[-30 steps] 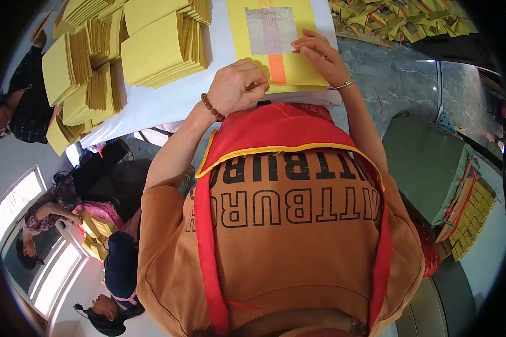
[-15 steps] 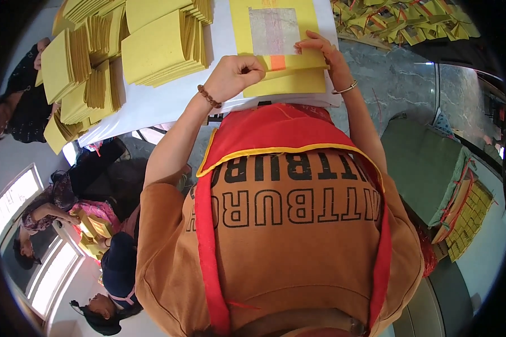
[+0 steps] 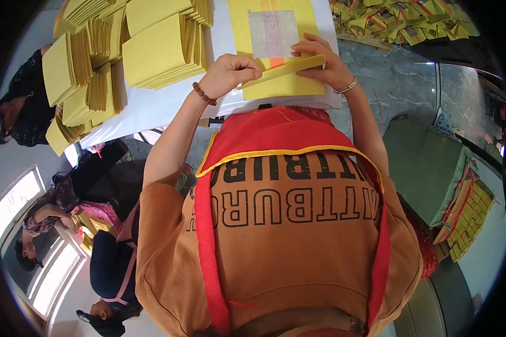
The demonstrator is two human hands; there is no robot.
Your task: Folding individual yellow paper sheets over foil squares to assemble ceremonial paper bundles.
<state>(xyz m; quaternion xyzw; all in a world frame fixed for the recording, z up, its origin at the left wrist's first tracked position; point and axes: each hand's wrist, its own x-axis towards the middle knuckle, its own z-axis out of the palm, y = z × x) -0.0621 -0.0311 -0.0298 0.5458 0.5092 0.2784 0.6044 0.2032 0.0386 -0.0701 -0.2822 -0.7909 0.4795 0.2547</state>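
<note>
- In the head view, we see our hands apart: the left hand [image 3: 233,74] pinches the left end of the yellow sheet's [image 3: 287,69] raised near edge; the right hand's [image 3: 323,60] thumb and fingers straddle its right end, how tightly we cannot tell.
- The sheet lies on the white table [image 3: 220,39], right of the stacks [image 3: 156,51], its silver patch [image 3: 272,33] facing up.
- The edge slants; uneven pulling could crease it crooked, we judge.
- A loose right grip could let that end spring back.

Yel. paper sheet [image 3: 240,33] w/ silvery sq. [image 3: 272,33] & orange strip [image 3: 276,62], near edge [image 3: 285,69] raised above yel. sheet [image 3: 287,89] below.
</note>
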